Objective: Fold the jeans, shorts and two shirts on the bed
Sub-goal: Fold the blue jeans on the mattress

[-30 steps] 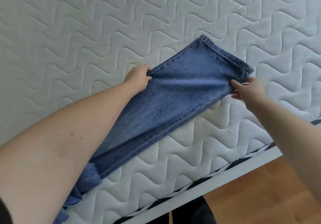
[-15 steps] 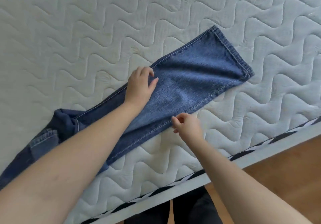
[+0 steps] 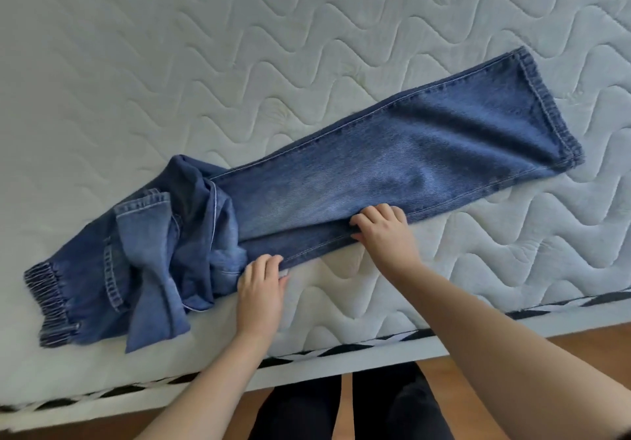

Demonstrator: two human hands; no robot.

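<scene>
Blue jeans (image 3: 392, 166) lie across the white quilted mattress (image 3: 170, 63), legs stacked and stretched to the upper right, hem at the far right. The waist end is bunched and twisted at the left, its elastic band at the far left. My left hand (image 3: 260, 289) grips the near edge of the legs close to the bunched seat. My right hand (image 3: 384, 231) pinches the same near edge farther right, fingers curled over the denim. No shorts or shirts are in view.
The mattress edge with black-and-white piping (image 3: 563, 306) runs along the bottom, above a white bed frame. Below it are a wooden floor (image 3: 495, 357) and my dark trouser legs (image 3: 341, 412).
Both hands have slid left and toward me along the jeans to the near edge. The view has shifted left, bringing the bunched waist end into sight.
</scene>
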